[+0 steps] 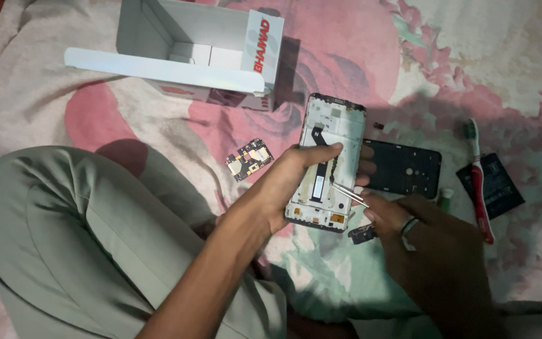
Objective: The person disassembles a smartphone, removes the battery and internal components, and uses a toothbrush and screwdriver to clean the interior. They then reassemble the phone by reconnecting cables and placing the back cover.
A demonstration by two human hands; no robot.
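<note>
White and thin, the phone frame [325, 164] sits above the bed in my left hand [286, 185], gripped by its edges; my right hand [409, 229] pinches tweezers [348, 193]; it looks fragile.

The left hand [283, 185] grips an opened phone frame [327, 160]; the right hand [421, 232] touches tweezers [348, 193] to it. A circuit board [249, 159], back cover [404, 168], toothbrush [478, 179] and box [202, 50] lie on the bed [490, 56].

Soft floral cloth [346, 50], shiny metal tweezers [348, 192]
</note>
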